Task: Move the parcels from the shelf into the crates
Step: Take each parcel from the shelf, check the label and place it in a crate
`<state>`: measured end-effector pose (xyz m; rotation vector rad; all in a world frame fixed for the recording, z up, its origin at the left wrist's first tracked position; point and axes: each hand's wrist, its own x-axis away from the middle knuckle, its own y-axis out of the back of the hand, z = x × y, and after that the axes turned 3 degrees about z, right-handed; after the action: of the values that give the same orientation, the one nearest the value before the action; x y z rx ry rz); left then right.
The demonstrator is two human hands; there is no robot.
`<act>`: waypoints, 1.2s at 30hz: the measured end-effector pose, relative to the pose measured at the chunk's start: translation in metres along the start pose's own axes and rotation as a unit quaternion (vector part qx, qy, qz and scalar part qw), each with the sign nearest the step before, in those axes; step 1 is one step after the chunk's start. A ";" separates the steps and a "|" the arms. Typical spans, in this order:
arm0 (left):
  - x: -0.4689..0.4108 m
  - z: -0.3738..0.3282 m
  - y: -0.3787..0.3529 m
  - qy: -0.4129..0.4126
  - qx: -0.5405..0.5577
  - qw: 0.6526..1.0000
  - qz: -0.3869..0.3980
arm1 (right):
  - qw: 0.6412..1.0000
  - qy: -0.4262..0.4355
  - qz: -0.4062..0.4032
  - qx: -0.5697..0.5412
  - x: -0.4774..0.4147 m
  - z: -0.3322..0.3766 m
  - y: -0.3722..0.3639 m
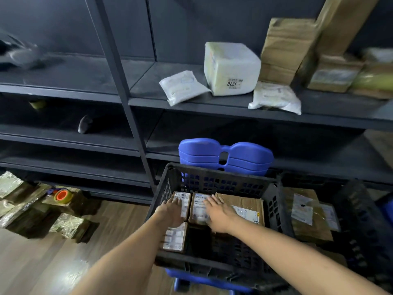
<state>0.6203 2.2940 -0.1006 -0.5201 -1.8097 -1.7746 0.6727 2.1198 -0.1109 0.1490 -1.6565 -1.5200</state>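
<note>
1. Both your hands are down inside the near black crate, fingers spread flat and gripping nothing. Your left hand lies on the back-left small box. Your right hand lies across the middle small box and the edge of the wide carton.
2. Risk: the crate rests on a stack of blue chairs and seems to overhang the seat. Leaning your weight on its near side could tip it.
3. Risk: on the shelf, the left white mailer and the right white mailer poke over the front edge. A passing arm could knock them to the floor.
4. Risk: the tall carton leans on the brown box. Taking that box first could bring the carton down.
5. Count, near crate: four parcels, made up of three small labelled boxes, including the front-left small box, and the one wide carton.
6. Count, second crate, just to the right: at least two parcels, blurred.
7. Count, shelf: two mailers, one white cube parcel, and several brown cartons too blurred to number.
</note>
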 end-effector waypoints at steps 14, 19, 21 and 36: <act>0.037 0.000 0.156 -0.065 0.006 0.971 -0.229 | 0.977 -0.111 -0.182 -0.013 0.045 -0.055 0.140; 0.042 -0.029 0.202 -0.094 -0.005 0.957 -0.274 | 0.963 -0.118 -0.239 0.022 0.063 -0.080 0.169; 0.043 -0.043 0.216 -0.099 -0.012 0.952 -0.290 | 0.958 -0.121 -0.260 0.027 0.071 -0.092 0.179; 0.007 -0.105 0.313 -0.033 0.051 0.930 -0.363 | 0.941 -0.093 -0.325 -0.007 0.073 -0.199 0.281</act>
<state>0.8207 2.2060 0.1466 0.1788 -2.3155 -2.1083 0.8803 1.9953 0.1443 0.6119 -1.8455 -2.0828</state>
